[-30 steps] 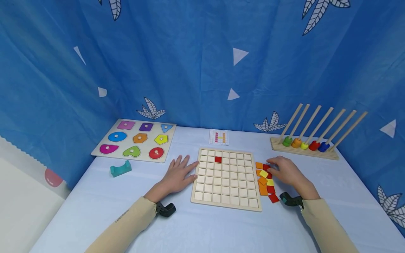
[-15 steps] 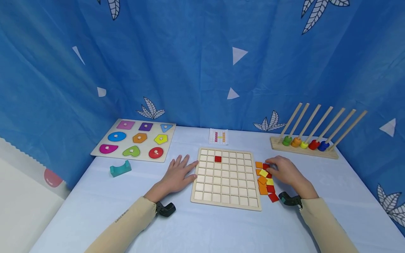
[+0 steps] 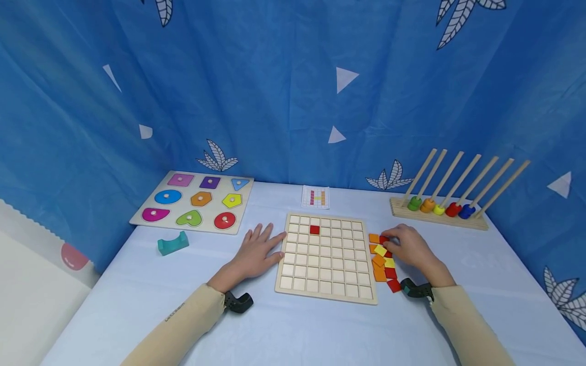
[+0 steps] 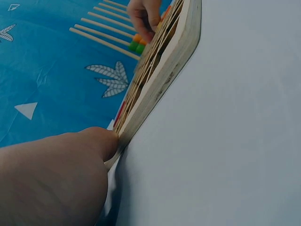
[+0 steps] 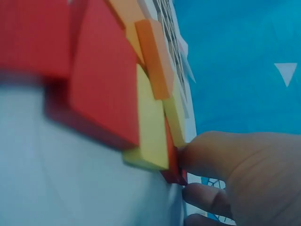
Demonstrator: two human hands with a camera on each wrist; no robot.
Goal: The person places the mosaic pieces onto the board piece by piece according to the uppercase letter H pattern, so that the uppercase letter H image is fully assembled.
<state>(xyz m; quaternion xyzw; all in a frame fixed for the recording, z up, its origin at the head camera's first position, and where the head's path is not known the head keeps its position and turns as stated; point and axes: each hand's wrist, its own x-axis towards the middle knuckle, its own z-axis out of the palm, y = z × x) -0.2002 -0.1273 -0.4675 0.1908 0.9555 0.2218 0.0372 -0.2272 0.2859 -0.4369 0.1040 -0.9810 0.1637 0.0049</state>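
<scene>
A square wooden grid board (image 3: 325, 298) lies on the table, with one red tile (image 3: 315, 230) in its upper part. My left hand (image 3: 257, 254) rests flat on the table to its left, fingers spread. In the left wrist view the thumb (image 4: 101, 143) meets the board's side. On the right, my right hand (image 3: 412, 247) is at the far end of a pile of orange, yellow and red tiles (image 3: 380, 274). Its thumb and index finger pinch a red tile (image 3: 383, 239). Close up in the right wrist view, the thumb (image 5: 202, 150) is against the pile's edge.
Behind the board lies a small pattern card (image 3: 315, 197). A shape puzzle (image 3: 212, 203) with knobbed pieces is at the back left, a teal curved block (image 3: 173, 244) in front of it. A peg stand (image 3: 439, 216) with coloured rings stands at the back right, before a blue curtain (image 3: 274, 101).
My right hand has shifted slightly left, its fingertips closer over the far red tile. The left hand and the board stay where they were.
</scene>
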